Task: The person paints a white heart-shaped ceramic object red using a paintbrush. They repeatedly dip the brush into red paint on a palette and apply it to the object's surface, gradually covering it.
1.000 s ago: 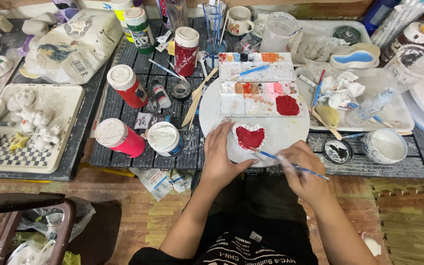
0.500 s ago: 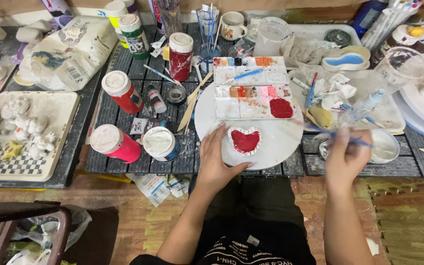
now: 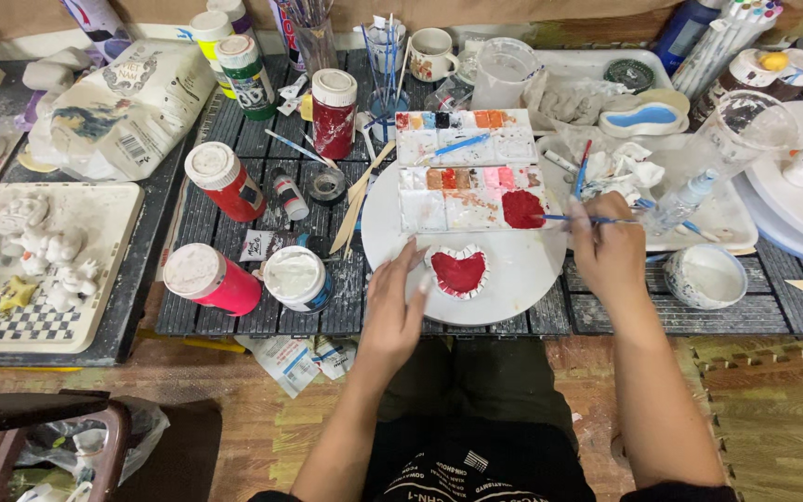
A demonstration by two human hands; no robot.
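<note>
1. We see the left hand resting open, fingertips touching the heart-shaped piece on the white turntable.
2. The right hand pinches a thin brush, its tip seemingly in the palette's red paint.

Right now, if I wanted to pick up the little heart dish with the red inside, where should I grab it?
Probably take the heart dish by its white scalloped rim, pinching the bare right lobe from the right. The red inside looks freshly painted, so fingers should stay off it. The left hand already steadies the left edge, and the dish lies flat on the round white plate, so the rim is easy to reach.
</note>
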